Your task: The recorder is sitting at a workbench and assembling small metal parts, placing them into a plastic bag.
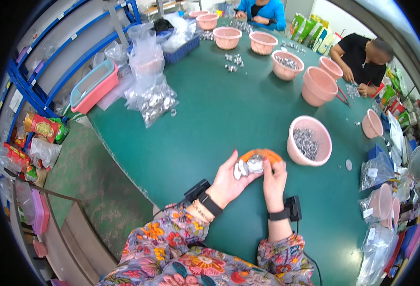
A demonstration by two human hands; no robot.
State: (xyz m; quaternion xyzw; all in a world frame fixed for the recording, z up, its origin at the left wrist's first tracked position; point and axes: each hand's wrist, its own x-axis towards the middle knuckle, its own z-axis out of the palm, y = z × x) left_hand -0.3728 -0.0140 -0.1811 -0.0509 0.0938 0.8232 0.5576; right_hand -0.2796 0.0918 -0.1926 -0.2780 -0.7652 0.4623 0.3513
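My left hand (pixel 225 185) is turned palm up and cups several shiny silver metal pieces (pixel 254 165), rounded and flat like small discs or caps. My right hand (pixel 275 177) meets it from the right, thumb beside the pieces and fingers curled. What lies between those fingers is hidden. Just beyond both hands an orange curved object (pixel 248 155) shows, partly covered; I cannot tell its kind. Nearest to the right hand stands a pink plastic basket (pixel 327 148) holding a heap of small silver metal parts (pixel 306 143).
A clear bag of silver pieces (pixel 157 102) lies on the green table (pixel 210 109) at the left. Several pink baskets (pixel 319 86) line the far side. Red-handled pliers (pixel 343 95) lie near a person in black (pixel 365 59). Another person in blue (pixel 274 12) sits farther off.
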